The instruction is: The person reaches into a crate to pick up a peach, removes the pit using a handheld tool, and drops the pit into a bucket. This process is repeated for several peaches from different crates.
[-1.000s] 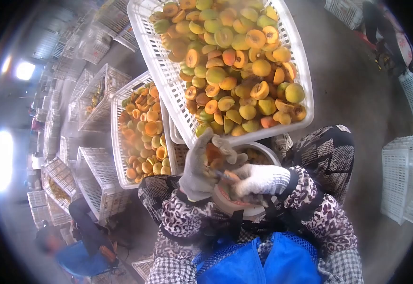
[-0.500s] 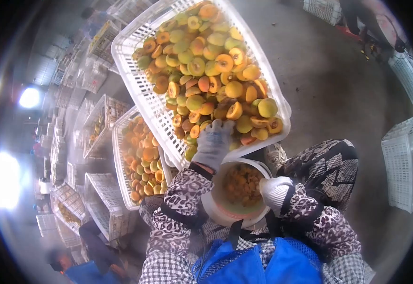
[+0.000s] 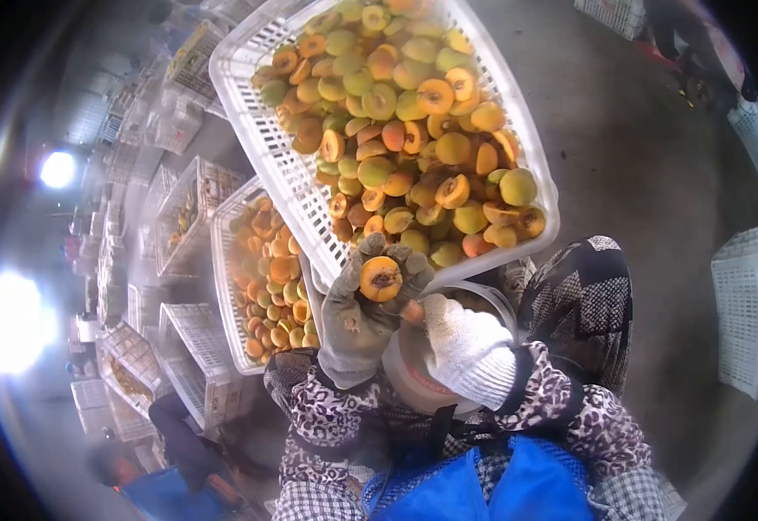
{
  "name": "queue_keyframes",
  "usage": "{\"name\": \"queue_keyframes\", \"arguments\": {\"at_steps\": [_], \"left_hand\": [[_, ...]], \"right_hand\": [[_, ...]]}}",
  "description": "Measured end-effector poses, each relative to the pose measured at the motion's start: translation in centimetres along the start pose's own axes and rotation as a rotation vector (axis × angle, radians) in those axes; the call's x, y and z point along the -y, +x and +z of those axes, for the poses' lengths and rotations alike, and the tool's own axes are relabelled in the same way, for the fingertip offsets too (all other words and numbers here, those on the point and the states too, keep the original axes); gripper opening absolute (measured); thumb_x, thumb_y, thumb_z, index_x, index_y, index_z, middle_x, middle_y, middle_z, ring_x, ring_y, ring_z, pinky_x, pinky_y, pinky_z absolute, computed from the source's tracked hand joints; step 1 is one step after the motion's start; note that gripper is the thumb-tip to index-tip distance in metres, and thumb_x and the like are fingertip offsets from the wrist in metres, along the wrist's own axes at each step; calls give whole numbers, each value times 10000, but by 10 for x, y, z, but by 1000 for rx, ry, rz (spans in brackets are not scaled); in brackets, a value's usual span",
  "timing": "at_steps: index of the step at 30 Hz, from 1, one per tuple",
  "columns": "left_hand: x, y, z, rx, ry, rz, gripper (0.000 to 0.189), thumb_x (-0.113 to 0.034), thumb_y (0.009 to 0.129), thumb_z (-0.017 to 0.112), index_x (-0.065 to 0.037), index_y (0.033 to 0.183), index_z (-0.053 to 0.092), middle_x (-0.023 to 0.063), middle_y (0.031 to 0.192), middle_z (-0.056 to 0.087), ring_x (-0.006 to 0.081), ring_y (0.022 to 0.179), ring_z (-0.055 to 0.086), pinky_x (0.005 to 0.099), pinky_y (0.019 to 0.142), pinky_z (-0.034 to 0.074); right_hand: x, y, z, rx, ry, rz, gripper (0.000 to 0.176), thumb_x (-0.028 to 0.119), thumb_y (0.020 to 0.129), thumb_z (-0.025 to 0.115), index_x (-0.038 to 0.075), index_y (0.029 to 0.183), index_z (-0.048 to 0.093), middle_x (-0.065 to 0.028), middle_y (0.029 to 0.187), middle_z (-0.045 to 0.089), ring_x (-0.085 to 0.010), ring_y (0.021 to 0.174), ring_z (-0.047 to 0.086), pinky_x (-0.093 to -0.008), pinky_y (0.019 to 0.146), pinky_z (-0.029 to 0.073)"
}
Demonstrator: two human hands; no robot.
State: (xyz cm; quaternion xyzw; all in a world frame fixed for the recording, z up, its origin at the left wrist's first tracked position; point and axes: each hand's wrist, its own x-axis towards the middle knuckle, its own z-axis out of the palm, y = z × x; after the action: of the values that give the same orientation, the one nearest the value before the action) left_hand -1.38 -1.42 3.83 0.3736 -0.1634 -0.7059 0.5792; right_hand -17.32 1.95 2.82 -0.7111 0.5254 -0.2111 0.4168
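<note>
My left hand point(image 3: 357, 317), in a grey, stained glove, holds a yellow peach half point(image 3: 380, 279) with its cut face up and a dark centre showing. My right hand point(image 3: 465, 347), in a white knit glove, is closed beside it, with a brownish tip at its finger end near the peach half; what it grips is mostly hidden. Beneath both hands stands a white bucket point(image 3: 420, 392) between my knees, its contents mostly covered by the right hand. Just beyond, a tilted white crate point(image 3: 268, 162) is heaped with halved peaches point(image 3: 377, 102).
To the left, a second white crate point(image 3: 223, 260) holds more peach halves. Several crates point(image 3: 190, 347) stand further left, where a person in blue point(image 3: 170, 495) sits. Stacked white crates point(image 3: 739, 300) stand at right on the grey floor point(image 3: 609, 139). Another person's legs show at top right.
My left hand has come back from the peach crate with a peach half in it. My right hand has moved up and left from the bucket's side to meet it.
</note>
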Motion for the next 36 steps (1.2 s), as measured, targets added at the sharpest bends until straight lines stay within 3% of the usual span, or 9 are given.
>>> {"name": "queue_keyframes", "arguments": {"at_steps": [7,16,25,27,28,30,31,33,36], "left_hand": [[5,-1,-24,57,-128,13,357,-275,949,494,7,1165,522,198,1103,597,350,1061,588,525,980,457],[-2,-13,-16,-63,18,-16,395,-329,1025,308,1,1116,505,183,1065,604,326,1032,604,422,930,486],[5,-13,-28,-73,338,167,337,-248,1026,310,20,1107,497,158,980,609,284,964,628,366,840,526],[8,-11,-23,6,1139,610,314,-226,1014,337,20,1082,521,135,945,605,245,904,630,316,759,535],[7,-9,-25,10,1137,610,314,-226,1014,337,20,1082,521,135,945,605,245,904,630,316,759,535],[4,-6,-34,-48,1650,850,296,-230,1001,386,9,1058,551,105,922,597,195,830,614,275,720,523],[5,-5,-37,-43,1649,852,296,-230,1001,386,9,1058,551,105,922,597,195,830,614,275,720,523],[7,-4,-40,-40,720,211,297,-258,988,442,1,1060,568,79,920,592,161,803,591,273,720,516],[-12,-5,-20,-151,686,-68,376,-341,977,484,4,1098,570,69,931,591,143,836,587,268,761,509]], "right_hand": [[12,11,5,63,197,100,358,209,837,587,29,1136,508,-218,780,633,-397,711,628,-445,636,508],[24,24,19,157,45,132,325,223,847,590,6,1059,475,-213,755,626,-412,705,624,-473,610,500],[23,49,41,370,73,734,242,192,904,493,-3,1044,521,-211,851,639,-391,830,642,-423,664,518],[20,50,46,304,166,854,268,226,895,515,-8,1024,547,-206,857,641,-365,811,651,-406,675,527],[20,45,44,300,166,857,268,226,895,515,-8,1024,547,-206,857,641,-365,811,651,-406,675,527],[21,32,40,104,-253,182,303,252,889,531,-21,1021,545,-213,865,637,-344,790,654,-408,680,529],[21,33,36,100,-253,185,303,252,889,531,-21,1021,545,-213,865,637,-344,790,654,-408,680,529],[22,37,24,261,-345,230,316,248,883,545,-37,1017,538,-215,860,633,-334,770,653,-417,680,528],[24,36,22,306,-224,308,334,265,873,567,-8,1061,529,-216,891,641,-348,800,655,-420,682,526]]}}
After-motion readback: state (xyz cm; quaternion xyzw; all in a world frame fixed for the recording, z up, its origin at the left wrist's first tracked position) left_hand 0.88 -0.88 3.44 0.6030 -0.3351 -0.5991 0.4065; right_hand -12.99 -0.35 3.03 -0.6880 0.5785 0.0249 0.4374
